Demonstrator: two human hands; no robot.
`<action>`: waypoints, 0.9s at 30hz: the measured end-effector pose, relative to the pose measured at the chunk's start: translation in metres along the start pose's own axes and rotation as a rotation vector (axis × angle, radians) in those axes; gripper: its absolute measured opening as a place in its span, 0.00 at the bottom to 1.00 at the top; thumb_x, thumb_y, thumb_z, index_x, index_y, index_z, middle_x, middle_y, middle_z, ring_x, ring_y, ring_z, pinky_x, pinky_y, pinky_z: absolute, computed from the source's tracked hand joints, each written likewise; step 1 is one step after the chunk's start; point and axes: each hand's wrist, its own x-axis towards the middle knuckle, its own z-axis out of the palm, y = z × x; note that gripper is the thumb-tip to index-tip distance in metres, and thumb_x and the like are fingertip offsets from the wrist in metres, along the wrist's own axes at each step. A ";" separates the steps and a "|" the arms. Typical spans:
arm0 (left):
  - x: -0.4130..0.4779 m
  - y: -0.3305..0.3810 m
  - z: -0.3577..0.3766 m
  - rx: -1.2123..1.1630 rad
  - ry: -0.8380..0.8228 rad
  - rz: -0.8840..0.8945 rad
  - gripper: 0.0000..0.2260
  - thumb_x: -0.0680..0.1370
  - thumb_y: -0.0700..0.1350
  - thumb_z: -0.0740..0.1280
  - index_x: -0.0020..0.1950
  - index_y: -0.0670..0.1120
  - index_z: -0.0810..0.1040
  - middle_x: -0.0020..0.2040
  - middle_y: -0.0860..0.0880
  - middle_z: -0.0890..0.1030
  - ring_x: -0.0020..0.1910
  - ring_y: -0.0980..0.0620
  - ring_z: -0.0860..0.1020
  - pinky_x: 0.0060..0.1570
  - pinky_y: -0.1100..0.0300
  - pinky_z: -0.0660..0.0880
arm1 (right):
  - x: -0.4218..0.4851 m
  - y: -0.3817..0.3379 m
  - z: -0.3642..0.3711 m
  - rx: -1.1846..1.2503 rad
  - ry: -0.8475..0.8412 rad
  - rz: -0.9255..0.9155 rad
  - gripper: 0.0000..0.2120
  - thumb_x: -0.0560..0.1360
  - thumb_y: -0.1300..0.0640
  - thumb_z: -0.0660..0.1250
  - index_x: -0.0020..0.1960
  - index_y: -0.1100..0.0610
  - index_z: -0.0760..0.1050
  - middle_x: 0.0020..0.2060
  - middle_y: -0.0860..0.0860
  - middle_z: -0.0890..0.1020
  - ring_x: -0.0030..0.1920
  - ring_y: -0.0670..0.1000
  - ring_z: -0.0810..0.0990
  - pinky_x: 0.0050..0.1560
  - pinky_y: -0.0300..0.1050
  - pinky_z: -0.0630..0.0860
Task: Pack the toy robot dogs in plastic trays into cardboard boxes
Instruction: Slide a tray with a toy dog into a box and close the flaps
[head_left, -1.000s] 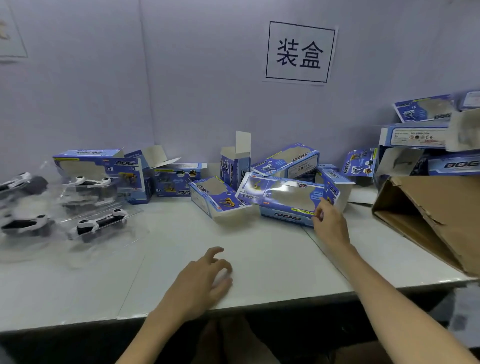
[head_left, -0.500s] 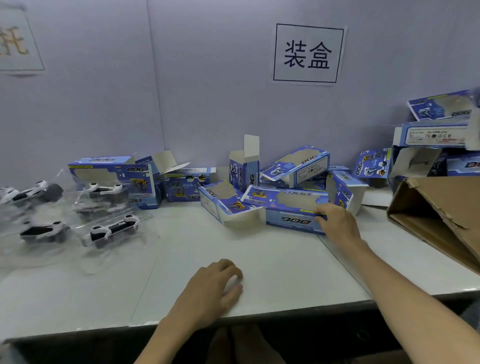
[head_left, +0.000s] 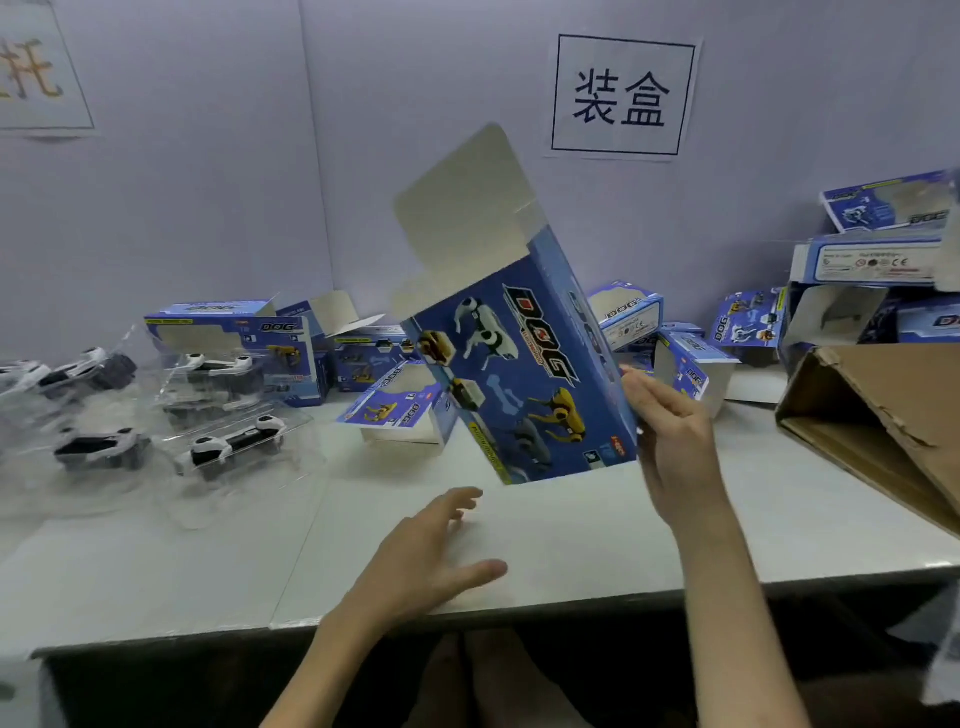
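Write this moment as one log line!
right hand: holds blue cardboard DOG box, tilted, top flap open | left hand: open, empty, over white table | white toy dogs in clear trays: unpacked

A pale counter (head_left: 571, 545) fills the lower frame. At left lie clear plastic trays (head_left: 291, 467) holding black-and-white toy robot dogs (head_left: 236, 447). Blue cardboard boxes (head_left: 234, 332) crowd its back edge across the middle, several with flaps open. At right a brown carton (head_left: 883, 415) lies on its side
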 end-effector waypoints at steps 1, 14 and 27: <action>-0.001 0.001 -0.003 -0.154 0.022 -0.018 0.36 0.64 0.70 0.72 0.69 0.65 0.63 0.63 0.70 0.72 0.62 0.70 0.72 0.60 0.68 0.70 | -0.009 0.011 0.011 0.065 -0.012 0.060 0.09 0.73 0.53 0.68 0.47 0.51 0.87 0.47 0.52 0.87 0.46 0.51 0.85 0.39 0.44 0.83; -0.004 -0.006 -0.017 -0.710 0.177 -0.047 0.42 0.61 0.67 0.76 0.69 0.53 0.68 0.61 0.57 0.80 0.62 0.54 0.79 0.54 0.60 0.78 | -0.044 0.093 0.020 -0.158 0.079 0.264 0.11 0.83 0.57 0.61 0.58 0.58 0.81 0.50 0.56 0.86 0.49 0.54 0.86 0.42 0.46 0.82; -0.002 -0.012 -0.005 -0.384 0.497 0.101 0.37 0.64 0.38 0.81 0.67 0.55 0.67 0.61 0.64 0.75 0.62 0.59 0.75 0.58 0.74 0.70 | -0.051 0.012 0.017 -0.354 0.089 -0.116 0.04 0.77 0.51 0.71 0.47 0.51 0.83 0.41 0.48 0.85 0.42 0.46 0.81 0.40 0.43 0.80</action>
